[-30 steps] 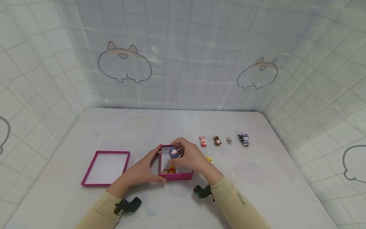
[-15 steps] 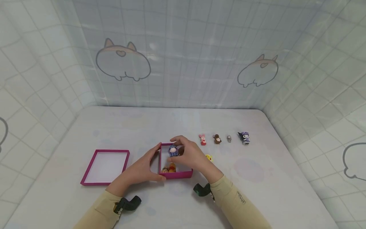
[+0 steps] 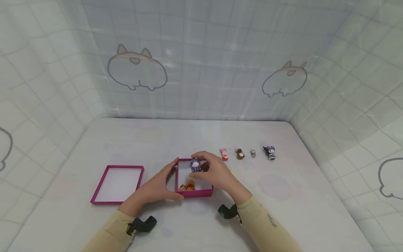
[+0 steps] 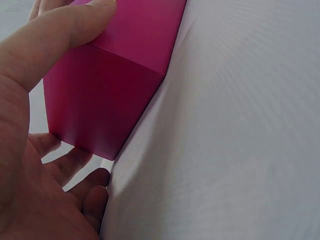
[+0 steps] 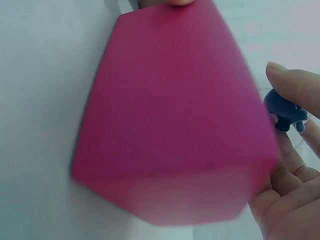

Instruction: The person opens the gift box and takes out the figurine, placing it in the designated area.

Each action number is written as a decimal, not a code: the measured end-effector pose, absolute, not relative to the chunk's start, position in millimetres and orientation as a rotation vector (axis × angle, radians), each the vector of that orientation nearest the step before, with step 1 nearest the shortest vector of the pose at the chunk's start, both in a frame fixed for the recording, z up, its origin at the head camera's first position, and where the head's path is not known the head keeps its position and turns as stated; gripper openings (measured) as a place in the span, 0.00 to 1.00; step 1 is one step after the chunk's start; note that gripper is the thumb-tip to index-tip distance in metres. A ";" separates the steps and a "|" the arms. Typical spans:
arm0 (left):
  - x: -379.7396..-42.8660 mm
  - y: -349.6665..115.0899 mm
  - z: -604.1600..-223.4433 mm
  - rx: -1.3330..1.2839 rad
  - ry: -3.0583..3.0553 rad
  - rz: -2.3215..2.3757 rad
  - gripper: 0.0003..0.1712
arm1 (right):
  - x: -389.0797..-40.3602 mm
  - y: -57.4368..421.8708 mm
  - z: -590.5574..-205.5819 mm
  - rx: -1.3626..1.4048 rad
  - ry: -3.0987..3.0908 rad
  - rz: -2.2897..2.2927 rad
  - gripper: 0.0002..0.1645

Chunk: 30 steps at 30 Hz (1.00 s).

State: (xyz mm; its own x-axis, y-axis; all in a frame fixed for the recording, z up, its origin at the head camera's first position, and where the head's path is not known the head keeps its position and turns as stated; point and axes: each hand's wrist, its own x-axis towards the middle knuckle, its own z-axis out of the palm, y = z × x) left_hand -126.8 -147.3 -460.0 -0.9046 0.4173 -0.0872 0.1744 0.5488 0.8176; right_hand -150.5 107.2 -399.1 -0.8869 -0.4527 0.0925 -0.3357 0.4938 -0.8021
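Observation:
My left hand (image 3: pixel 154 189) grips the left side of a magenta open-topped box (image 3: pixel 198 193), thumb on its near wall and fingertips at the far side. In the left wrist view, that thumb presses the box wall (image 4: pixel 100 95). Above the box opening, my right hand (image 3: pixel 217 173) pinches a blue donkey figurine (image 3: pixel 195 166) between thumb and fingers. The right wrist view has this figurine (image 5: pixel 282 111) just past the box's edge. Inside the box's near left corner lie an orange bear figurine (image 3: pixel 190 185) and a smaller pale-faced figurine (image 3: pixel 182 188).
A magenta-rimmed lid (image 3: pixel 126 167) lies left of the box. To the right stand a pink figurine (image 3: pixel 224 154), a brown one (image 3: pixel 240 154), a small grey one (image 3: pixel 253 153) and a purple-and-black one (image 3: pixel 270 153). My right wrist mostly hides a yellow thing (image 3: pixel 233 173).
My right hand has shifted slightly right with the blue donkey figurine, and the forearm now covers more of the yellow thing. The left hand keeps its grip on the box.

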 end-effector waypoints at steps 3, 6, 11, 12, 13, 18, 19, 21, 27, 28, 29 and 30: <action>-127.0 -146.8 -459.7 0.477 2.533 1.266 0.77 | -146.5 116.9 -394.6 -0.632 2.606 -1.401 0.34; -127.0 -146.9 -459.3 0.458 2.543 1.252 0.77 | -144.1 125.6 -393.9 -0.592 2.612 -1.431 0.34; -127.2 -146.5 -459.2 0.456 2.532 1.261 0.78 | -139.8 137.6 -398.6 -0.509 2.621 -1.449 0.35; -127.1 -146.4 -459.1 0.458 2.529 1.264 0.78 | -138.9 139.8 -400.0 -0.487 2.627 -1.452 0.36; -127.1 -146.1 -459.3 0.461 2.526 1.267 0.78 | -137.8 141.9 -400.7 -0.466 2.627 -1.464 0.36; -126.9 -145.8 -459.9 0.471 2.515 1.267 0.77 | -133.6 153.0 -403.4 -0.397 2.627 -1.486 0.36; -126.9 -145.8 -459.7 0.470 2.516 1.264 0.77 | -132.9 155.4 -403.4 -0.389 2.625 -1.490 0.35; -126.6 -146.0 -459.2 0.459 2.518 1.260 0.77 | -131.8 160.6 -404.3 -0.373 2.630 -1.489 0.35; -125.3 -146.9 -458.0 0.416 2.516 1.248 0.77 | -130.2 180.0 -407.7 -0.299 2.647 -1.488 0.36; -125.3 -146.8 -458.1 0.417 2.515 1.247 0.76 | -130.2 183.9 -408.5 -0.284 2.654 -1.478 0.36; -125.3 -146.6 -458.3 0.420 2.515 1.246 0.76 | -130.0 187.8 -409.2 -0.276 2.659 -1.475 0.35; -125.4 -146.5 -458.4 0.423 2.516 1.243 0.76 | -129.8 191.6 -410.0 -0.266 2.665 -1.471 0.35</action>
State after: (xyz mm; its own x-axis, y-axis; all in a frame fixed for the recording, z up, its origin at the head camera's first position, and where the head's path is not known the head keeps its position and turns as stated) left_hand -125.4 -146.5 -458.4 -0.9108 0.3893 -0.1376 0.1274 0.5818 0.8033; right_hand -129.8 191.6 -410.0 -0.9812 -0.1928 0.0088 -0.1102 0.5224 -0.8455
